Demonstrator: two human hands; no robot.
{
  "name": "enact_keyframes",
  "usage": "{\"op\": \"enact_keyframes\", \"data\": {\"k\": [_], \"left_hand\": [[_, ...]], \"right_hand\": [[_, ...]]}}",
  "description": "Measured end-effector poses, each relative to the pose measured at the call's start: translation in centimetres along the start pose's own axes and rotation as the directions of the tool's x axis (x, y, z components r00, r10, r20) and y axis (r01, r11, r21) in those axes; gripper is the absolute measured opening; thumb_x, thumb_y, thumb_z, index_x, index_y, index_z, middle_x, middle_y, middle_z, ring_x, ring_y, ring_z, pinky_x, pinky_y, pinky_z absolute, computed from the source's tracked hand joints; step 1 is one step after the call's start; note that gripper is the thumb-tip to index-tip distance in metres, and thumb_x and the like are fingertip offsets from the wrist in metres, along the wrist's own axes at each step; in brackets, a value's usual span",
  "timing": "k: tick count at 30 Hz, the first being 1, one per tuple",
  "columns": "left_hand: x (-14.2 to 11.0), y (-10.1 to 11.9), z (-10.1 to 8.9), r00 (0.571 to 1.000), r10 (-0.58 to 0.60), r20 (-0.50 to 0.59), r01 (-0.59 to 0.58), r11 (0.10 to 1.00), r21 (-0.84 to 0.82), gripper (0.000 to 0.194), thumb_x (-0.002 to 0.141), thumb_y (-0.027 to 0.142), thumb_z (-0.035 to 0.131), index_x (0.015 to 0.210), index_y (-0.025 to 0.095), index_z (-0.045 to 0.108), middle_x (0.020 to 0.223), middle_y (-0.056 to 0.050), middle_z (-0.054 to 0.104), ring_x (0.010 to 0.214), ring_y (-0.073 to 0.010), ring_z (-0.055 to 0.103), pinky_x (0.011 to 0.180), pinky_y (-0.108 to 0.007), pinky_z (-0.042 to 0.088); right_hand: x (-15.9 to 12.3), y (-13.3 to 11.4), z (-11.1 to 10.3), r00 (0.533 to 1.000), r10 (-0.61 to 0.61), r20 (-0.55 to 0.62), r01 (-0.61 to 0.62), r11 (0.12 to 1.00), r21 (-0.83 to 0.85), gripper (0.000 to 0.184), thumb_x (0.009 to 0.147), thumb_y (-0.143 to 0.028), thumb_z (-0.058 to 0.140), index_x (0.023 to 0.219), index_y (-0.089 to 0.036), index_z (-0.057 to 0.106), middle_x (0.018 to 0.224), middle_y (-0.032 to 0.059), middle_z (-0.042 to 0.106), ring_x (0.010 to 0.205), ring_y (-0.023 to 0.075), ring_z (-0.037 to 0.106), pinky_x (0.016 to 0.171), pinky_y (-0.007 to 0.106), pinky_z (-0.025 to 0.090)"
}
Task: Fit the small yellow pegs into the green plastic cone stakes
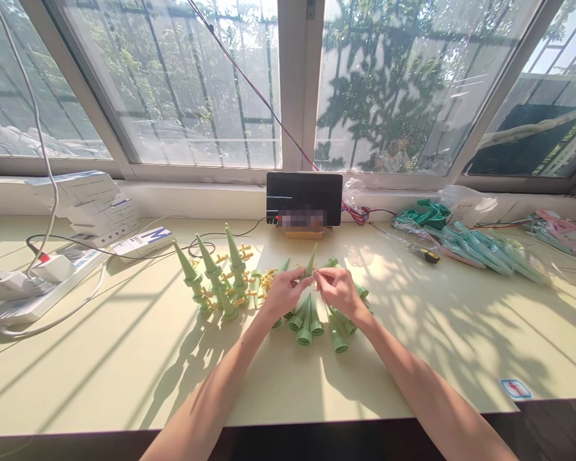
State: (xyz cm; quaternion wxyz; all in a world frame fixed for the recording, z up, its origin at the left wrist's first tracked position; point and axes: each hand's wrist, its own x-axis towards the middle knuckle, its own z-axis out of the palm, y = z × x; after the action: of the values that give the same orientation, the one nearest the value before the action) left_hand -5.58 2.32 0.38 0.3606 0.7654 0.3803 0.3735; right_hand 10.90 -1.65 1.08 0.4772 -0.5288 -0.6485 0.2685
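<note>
My left hand [290,291] is closed around a green plastic watering spike [311,261], its tip pointing up. Close beside it, my right hand [336,288] pinches at the spike's side; what lies between those fingertips is too small to make out. Several loose green spikes [304,334] lie below and around both hands, their open threaded ends facing me. To the left stand several green spikes [230,256] upright, with yellow valves [244,253] sticking out of their sides. A pile of small yellow valves [267,282] lies just left of my left hand, partly hidden by it.
A dark-screened tablet [304,198] stands on a holder at the back. White boxes [89,208] and a power strip [43,288] with cables are at the left. Bagged green pieces [475,246] and a tape measure [431,257] lie at the right. Windows rise behind the table [125,358].
</note>
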Motion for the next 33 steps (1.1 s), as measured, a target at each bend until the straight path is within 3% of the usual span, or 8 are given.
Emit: {"op": "enact_keyframes", "data": {"k": [5, 11, 18, 33], "left_hand": [[0.04, -0.03, -0.03, 1.0, 0.015, -0.01, -0.015, 1.0, -0.004, 0.033, 0.09, 0.042, 0.057, 0.101, 0.019, 0.077, 0.06, 0.004, 0.042, 0.052, -0.0094, 0.022, 0.049, -0.024, 0.022], [0.03, 0.09, -0.04, 1.0, 0.01, -0.018, -0.01, 1.0, 0.004, 0.031, 0.089, 0.042, 0.058, 0.094, 0.018, 0.076, 0.056, 0.005, 0.033, 0.052, -0.0097, 0.021, 0.05, -0.024, 0.021], [-0.05, 0.39, -0.05, 1.0, 0.003, -0.002, -0.003, 1.0, -0.006, 0.03, 0.09, 0.039, 0.057, 0.101, 0.02, 0.077, 0.062, 0.004, 0.04, 0.053, -0.0092, 0.021, 0.05, -0.024, 0.021], [-0.04, 0.42, 0.02, 1.0, 0.002, -0.016, -0.002, 1.0, -0.011, 0.03, 0.089, 0.042, 0.057, 0.078, 0.018, 0.071, 0.062, 0.003, 0.046, 0.054, -0.0097, 0.022, 0.05, -0.024, 0.022]], "right_hand": [[0.02, -0.05, -0.09, 1.0, 0.025, 0.014, -0.026, 1.0, 0.017, 0.04, 0.091, -0.037, 0.05, 0.055, -0.021, 0.05, 0.038, -0.0044, 0.045, 0.034, 0.0101, 0.042, 0.042, 0.022, 0.037], [0.17, 0.38, 0.0, 0.999, 0.042, 0.035, -0.045, 0.995, 0.085, 0.04, 0.091, -0.038, 0.05, 0.055, -0.021, 0.051, 0.039, -0.004, 0.047, 0.033, 0.0097, 0.042, 0.039, 0.022, 0.036], [0.03, 0.2, -0.03, 1.0, 0.012, 0.022, -0.014, 0.997, 0.073, 0.04, 0.092, -0.036, 0.05, 0.055, -0.021, 0.05, 0.038, -0.0046, 0.046, 0.033, 0.0097, 0.041, 0.04, 0.022, 0.036], [-0.13, -0.35, -0.09, 1.0, 0.013, 0.013, -0.014, 0.999, 0.031, 0.039, 0.091, -0.036, 0.05, 0.055, -0.021, 0.05, 0.039, -0.0038, 0.046, 0.034, 0.0101, 0.042, 0.041, 0.023, 0.037]]}}
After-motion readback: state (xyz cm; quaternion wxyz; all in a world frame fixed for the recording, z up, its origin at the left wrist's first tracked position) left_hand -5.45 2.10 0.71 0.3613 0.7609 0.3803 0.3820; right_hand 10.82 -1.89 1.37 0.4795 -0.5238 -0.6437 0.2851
